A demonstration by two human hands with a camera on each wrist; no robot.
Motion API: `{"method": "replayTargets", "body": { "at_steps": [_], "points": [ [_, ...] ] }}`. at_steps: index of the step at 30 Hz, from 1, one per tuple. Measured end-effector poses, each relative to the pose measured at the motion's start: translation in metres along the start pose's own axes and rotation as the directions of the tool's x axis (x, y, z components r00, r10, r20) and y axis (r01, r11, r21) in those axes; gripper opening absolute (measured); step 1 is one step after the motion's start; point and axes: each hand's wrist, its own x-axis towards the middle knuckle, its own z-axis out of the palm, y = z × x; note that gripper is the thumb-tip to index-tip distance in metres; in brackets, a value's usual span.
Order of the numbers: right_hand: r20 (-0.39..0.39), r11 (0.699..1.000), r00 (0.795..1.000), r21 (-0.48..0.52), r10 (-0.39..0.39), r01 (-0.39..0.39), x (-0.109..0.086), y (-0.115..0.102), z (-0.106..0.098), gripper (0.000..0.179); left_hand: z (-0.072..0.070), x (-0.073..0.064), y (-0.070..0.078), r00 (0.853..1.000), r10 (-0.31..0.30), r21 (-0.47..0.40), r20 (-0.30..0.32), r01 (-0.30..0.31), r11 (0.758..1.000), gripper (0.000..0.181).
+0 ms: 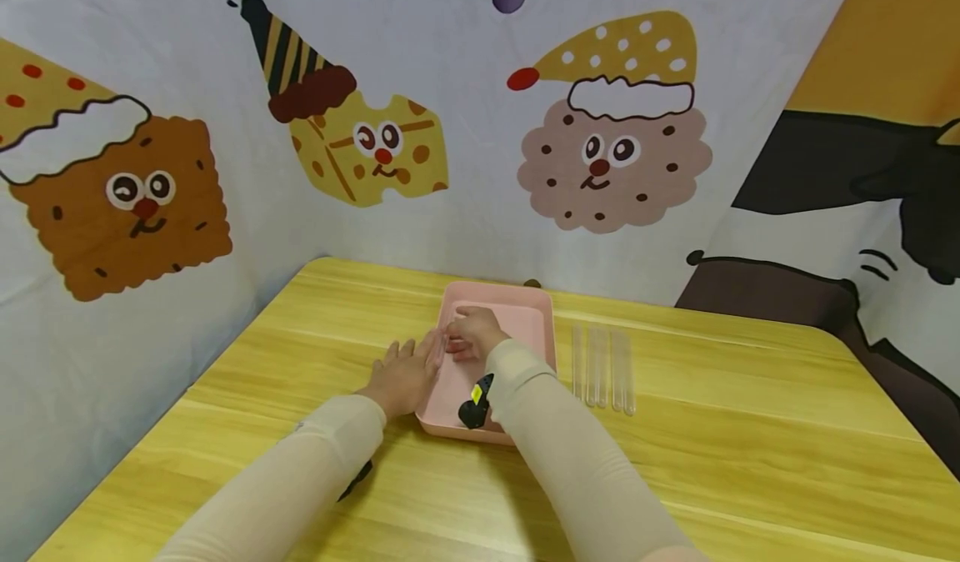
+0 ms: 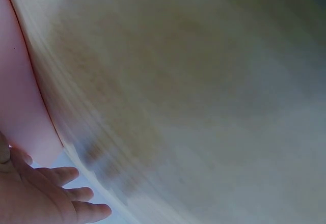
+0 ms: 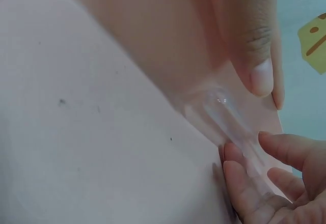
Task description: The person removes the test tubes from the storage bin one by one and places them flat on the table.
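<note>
A pink rectangular tray (image 1: pixel 528 320) lies on the table. My right hand (image 1: pixel 472 333) reaches into it, near the left wall. In the right wrist view its curled fingers hold a clear, round-ended test tube (image 3: pixel 224 113) slanted along that wall. My left hand (image 1: pixel 401 378) rests against the outside of the tray's left side. Its fingers are spread and fairly straight in the left wrist view, while its thumb (image 3: pixel 252 51) comes over the wall above the tube. To the right of the tray, several clear test tubes (image 1: pixel 597 370) lie side by side.
The wood-grain table (image 1: pixel 750 429) ends at a white cloth backdrop (image 1: pixel 480 212) with cartoon figures. A black wrist device (image 1: pixel 474 412) with a yellow mark is at my right wrist, over the tray's near part. Another dark device (image 1: pixel 356 480) shows beneath my left forearm.
</note>
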Motion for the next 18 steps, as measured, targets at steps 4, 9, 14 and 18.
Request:
{"method": "replayTargets", "body": {
  "at_steps": [4, 9, 14, 18],
  "points": [
    [-0.002, 1.000, 1.000, -0.007, -0.004, 0.004, -0.0019, -0.0003, 0.0014, 0.064, 0.0005, 0.0002, 0.0004, 1.000, 0.003, 0.009, -0.007, -0.003, 1.000, 0.056],
    [-0.007, 1.000, 1.000, -0.009, -0.005, 0.005, -0.0038, -0.0007, 0.0021, 0.063, 0.0005, 0.0001, 0.0006, 1.000, 0.004, 0.008, -0.014, -0.004, 1.000, 0.056],
    [-0.010, 1.000, 1.000, -0.005, -0.002, 0.002, -0.0032, -0.0003, 0.0016, 0.062, 0.0002, 0.0002, 0.0002, 1.000, 0.004, -0.004, -0.010, -0.004, 1.000, 0.056],
    [-0.008, 1.000, 1.000, 0.019, -0.006, 0.007, -0.0004, 0.0021, -0.0001, 0.062, 0.0005, 0.0006, -0.0008, 1.000, 0.003, -0.003, -0.007, -0.003, 1.000, 0.057]
  ]
}}
